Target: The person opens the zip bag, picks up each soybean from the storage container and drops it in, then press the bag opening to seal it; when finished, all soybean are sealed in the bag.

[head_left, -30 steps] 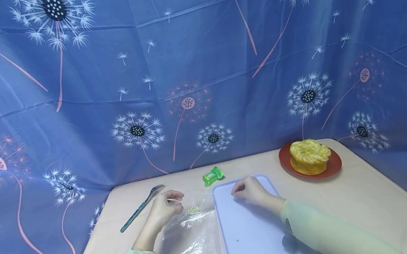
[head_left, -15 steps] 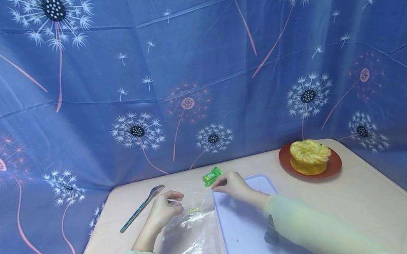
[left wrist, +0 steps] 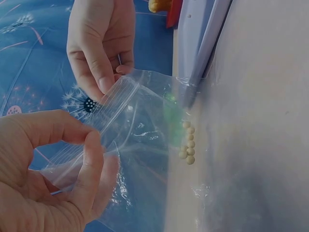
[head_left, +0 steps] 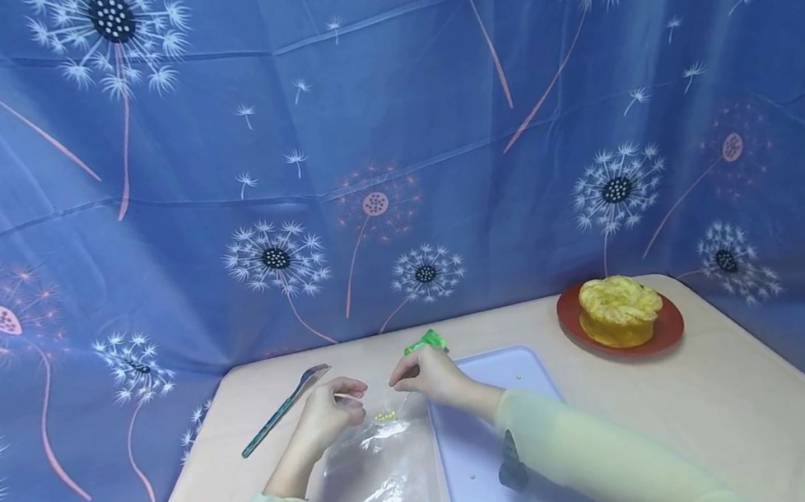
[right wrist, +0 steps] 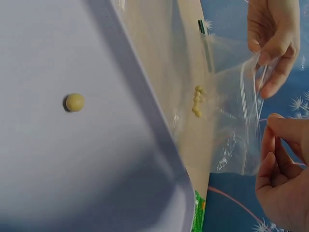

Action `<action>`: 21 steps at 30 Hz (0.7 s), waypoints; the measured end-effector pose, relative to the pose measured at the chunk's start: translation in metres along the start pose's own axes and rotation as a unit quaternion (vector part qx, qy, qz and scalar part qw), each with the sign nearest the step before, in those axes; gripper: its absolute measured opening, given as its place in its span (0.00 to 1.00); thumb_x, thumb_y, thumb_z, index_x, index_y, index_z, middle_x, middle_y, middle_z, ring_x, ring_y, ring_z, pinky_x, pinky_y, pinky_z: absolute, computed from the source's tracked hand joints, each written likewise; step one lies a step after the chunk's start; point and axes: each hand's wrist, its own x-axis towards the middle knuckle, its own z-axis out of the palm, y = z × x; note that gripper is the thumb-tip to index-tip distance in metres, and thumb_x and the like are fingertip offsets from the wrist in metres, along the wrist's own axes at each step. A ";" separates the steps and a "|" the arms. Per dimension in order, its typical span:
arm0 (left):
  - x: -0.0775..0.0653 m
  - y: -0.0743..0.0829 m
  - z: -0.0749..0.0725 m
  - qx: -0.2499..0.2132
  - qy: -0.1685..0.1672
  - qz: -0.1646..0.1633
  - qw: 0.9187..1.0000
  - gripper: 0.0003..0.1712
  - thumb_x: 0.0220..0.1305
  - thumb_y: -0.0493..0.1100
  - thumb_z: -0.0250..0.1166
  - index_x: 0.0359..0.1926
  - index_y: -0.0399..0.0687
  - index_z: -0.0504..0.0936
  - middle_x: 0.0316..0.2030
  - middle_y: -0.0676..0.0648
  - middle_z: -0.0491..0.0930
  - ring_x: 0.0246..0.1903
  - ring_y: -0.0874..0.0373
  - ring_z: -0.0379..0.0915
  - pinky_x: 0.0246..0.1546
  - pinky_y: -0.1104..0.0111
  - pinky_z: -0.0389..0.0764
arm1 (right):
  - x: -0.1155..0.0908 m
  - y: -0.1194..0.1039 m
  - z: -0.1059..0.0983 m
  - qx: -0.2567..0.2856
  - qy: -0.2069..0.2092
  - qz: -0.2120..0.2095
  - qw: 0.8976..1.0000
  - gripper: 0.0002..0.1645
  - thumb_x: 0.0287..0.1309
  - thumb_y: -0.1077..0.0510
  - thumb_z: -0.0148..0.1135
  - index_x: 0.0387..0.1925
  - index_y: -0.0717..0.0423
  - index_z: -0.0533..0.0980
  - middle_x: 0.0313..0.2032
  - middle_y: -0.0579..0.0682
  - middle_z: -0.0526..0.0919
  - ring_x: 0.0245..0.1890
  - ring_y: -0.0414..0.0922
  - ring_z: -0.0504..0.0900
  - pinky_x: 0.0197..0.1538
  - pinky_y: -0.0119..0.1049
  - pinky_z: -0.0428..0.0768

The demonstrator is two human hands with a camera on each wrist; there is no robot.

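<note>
My left hand [head_left: 322,413] grips one side of the mouth of a clear zip bag [head_left: 381,493]. In the left wrist view, its thumb and fingers pinch the bag's lip. Several small pale-yellow balls [left wrist: 189,142] lie inside the bag in a cluster. My right hand [head_left: 432,376] is at the other side of the mouth, its fingertips drawn together at the lip; whether anything sits between them is hidden. A lavender tray [head_left: 491,440] lies under the right forearm. On it are one small ball [head_left: 473,476] near the middle and another small ball [head_left: 519,376] towards the back.
A green-wrapped packet [head_left: 433,338] lies behind the right hand, partly covered by it. At left lies a fork [head_left: 282,411] with a teal handle. A red plate [head_left: 672,328] with a yellow bun [head_left: 618,313] stands at the back right. A patterned blue cloth [head_left: 388,120] hangs behind the table.
My right hand has moved left from over the tray's back to the bag's mouth, uncovering the ball at the tray's back and partly covering the green packet. My left hand stays put.
</note>
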 end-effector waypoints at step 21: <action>0.000 0.001 0.002 -0.009 -0.006 -0.007 1.000 0.25 0.42 0.25 0.63 0.47 0.36 0.85 0.42 0.40 0.82 0.39 0.52 0.82 0.37 0.62 0.86 | -0.008 0.009 -0.036 -0.031 0.043 0.065 0.996 0.06 0.54 0.64 0.74 0.36 0.57 0.88 0.36 0.47 0.88 0.36 0.41 0.83 0.44 0.35 0.83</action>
